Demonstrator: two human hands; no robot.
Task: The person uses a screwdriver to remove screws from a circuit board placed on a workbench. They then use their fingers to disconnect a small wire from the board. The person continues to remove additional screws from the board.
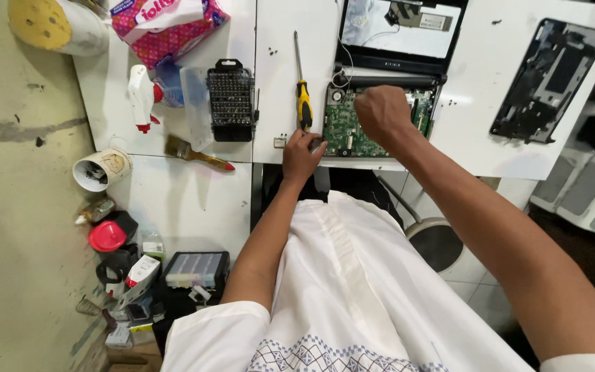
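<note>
Right hand (380, 114) fisted, knuckles up, resting on the green circuit board (342, 131) of an opened laptop (399, 38); what it grips, cannot tell. Left hand (301, 155) curled at the board's near-left corner on the white worktop (480, 124), fingertips touching its edge. Yellow-handled screwdriver (302, 89) just beyond left hand; bit set (231, 100) further left.

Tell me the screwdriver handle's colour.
Yellow and black, on the screwdriver beside the left hand; head view.
</note>
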